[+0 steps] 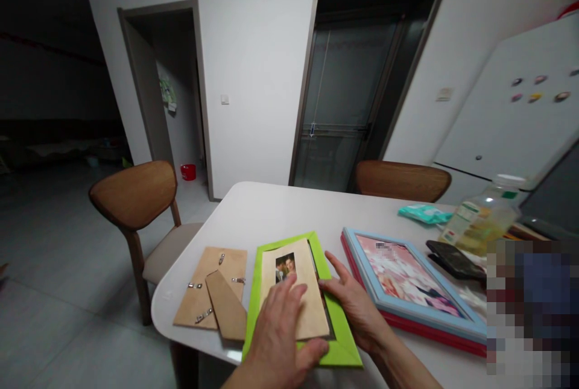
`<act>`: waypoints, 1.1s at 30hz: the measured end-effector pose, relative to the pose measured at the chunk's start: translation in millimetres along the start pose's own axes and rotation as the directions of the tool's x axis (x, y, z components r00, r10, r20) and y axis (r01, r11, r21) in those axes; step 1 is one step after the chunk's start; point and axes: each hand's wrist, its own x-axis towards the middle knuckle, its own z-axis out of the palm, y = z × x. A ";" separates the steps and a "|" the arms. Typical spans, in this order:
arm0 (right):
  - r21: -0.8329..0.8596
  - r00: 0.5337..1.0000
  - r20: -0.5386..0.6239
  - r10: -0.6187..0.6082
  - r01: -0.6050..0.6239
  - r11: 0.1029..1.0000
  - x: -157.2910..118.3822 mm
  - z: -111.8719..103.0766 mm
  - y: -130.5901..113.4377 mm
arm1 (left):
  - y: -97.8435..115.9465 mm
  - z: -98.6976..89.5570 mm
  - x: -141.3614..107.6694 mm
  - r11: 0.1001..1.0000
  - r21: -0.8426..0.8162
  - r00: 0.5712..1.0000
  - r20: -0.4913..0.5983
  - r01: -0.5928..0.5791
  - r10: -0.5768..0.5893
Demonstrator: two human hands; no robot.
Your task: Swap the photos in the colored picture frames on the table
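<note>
A lime-green picture frame point(254, 292) is in front of me near the table's front edge. Inside it is a cream card point(312, 316) with a small photo point(284, 266) of two people; the card sits askew, with dark gaps along its right and lower sides. My left hand point(280, 332) is over the lower left of the card, fingers spread and touching its face. At the frame's right side, my right hand point(357, 307) grips the edge with the thumb on top; some fingers are hidden. Left of the frame lies a wooden backing board point(192, 301) with metal clips and a brown stand leg point(226, 307).
A light-blue frame point(368, 274) with a pink picture lies on a red frame point(407, 332) at right. Beyond are a dark phone point(455, 259), a bottle of yellowish liquid point(484, 220) and a teal packet point(425, 214). Wooden chairs point(140, 196) flank the white table point(271, 205).
</note>
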 end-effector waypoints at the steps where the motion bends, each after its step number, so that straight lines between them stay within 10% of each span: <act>1: 0.000 1.000 0.006 -0.002 0.002 1.000 0.4 0.8 -0.1 | 8.1 5.4 2.8 0.999 0.016 0.999 0.014 -0.046 0.045; 7: -0.137 0.999 -0.007 -0.049 0.048 0.989 12.2 -13.4 9.3 | 10.8 -11.9 7.8 0.986 0.067 0.983 -0.094 -0.152 0.158; 12: -0.554 0.988 -0.078 -0.131 0.066 0.830 25.2 -32.8 25.9 | -19.7 -52.0 -5.9 0.955 -0.176 0.869 -0.400 0.239 -0.291; 17: -0.895 0.962 -0.063 -0.267 0.064 0.442 32.7 -41.5 36.5 | -63.8 -62.6 -30.0 0.815 -0.422 0.752 -0.360 0.397 -0.553; 28: -0.984 0.946 0.051 -0.321 0.103 0.148 30.7 -42.8 43.6 | -77.3 -57.0 -47.8 0.830 0.116 0.827 -0.231 0.546 -0.512; 33: -0.928 0.882 0.121 -0.456 0.264 0.263 27.1 -20.3 40.2 | -79.6 -52.1 -47.0 0.866 0.286 0.904 -0.254 0.411 -0.345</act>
